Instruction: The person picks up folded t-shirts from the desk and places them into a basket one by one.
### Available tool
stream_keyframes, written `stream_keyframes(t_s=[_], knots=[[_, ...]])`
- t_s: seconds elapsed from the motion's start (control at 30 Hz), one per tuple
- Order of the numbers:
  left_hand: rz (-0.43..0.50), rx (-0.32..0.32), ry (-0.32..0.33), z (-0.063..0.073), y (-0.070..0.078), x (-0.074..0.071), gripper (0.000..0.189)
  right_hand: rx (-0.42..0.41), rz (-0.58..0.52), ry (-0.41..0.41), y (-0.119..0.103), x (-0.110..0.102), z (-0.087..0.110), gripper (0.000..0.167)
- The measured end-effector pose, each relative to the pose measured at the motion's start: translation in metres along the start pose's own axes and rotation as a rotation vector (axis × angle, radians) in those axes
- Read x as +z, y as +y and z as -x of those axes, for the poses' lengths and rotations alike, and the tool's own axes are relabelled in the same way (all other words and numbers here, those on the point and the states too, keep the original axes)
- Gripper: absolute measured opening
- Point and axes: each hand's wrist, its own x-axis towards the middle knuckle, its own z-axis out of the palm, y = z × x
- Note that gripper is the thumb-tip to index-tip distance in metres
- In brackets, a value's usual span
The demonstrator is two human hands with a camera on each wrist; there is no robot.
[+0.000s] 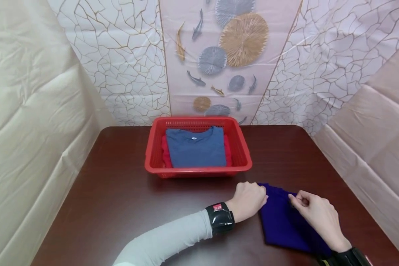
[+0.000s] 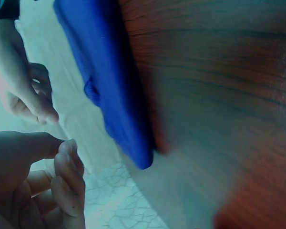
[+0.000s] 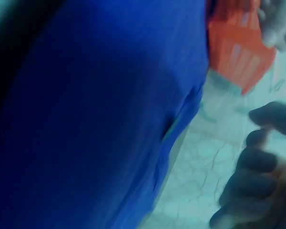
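i see left hand point(image 1: 248, 201) and right hand point(image 1: 320, 216) empty, loosely curled, over folded violet-blue cloth point(image 1: 280, 225); far red plastic basket point(image 1: 199, 171) holds grey-blue t-shirt point(image 1: 198, 152), red fabric point(image 1: 166, 154).

A dark brown table point(image 1: 119, 199) before a crackle-patterned wall covering point(image 1: 116, 55) with a fish-print panel point(image 1: 216, 61), between pale drapes point(image 1: 36, 118)

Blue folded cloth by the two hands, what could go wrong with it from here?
In the wrist views, the left hand and right hand appear clear of the blue cloth, so lifting right now might miss it. Its far edge looks rumpled, so pinching only the top layer could pull the fold loose.
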Motion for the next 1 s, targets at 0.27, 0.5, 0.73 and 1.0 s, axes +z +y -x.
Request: stream_keyframes(t_s=[0.27, 0.5, 0.73, 1.0], knots=[[-0.060, -0.030, -0.037, 0.003, 0.003, 0.018, 0.029, 0.294, 0.144, -0.236, 0.064, -0.021, -0.003, 0.052], [-0.114, -0.035, -0.070, 0.009, 0.006, 0.031, 0.037, 0.413, 0.163, -0.530, 0.096, -0.017, 0.001, 0.090], [-0.040, -0.067, -0.178, 0.010, 0.010, 0.037, 0.044, 0.389, 0.045, -0.587, 0.094, -0.013, 0.000, 0.076], [0.118, -0.142, -0.246, 0.007, 0.012, 0.043, 0.052, 0.314, -0.016, -0.589, 0.092, -0.005, -0.006, 0.079]])
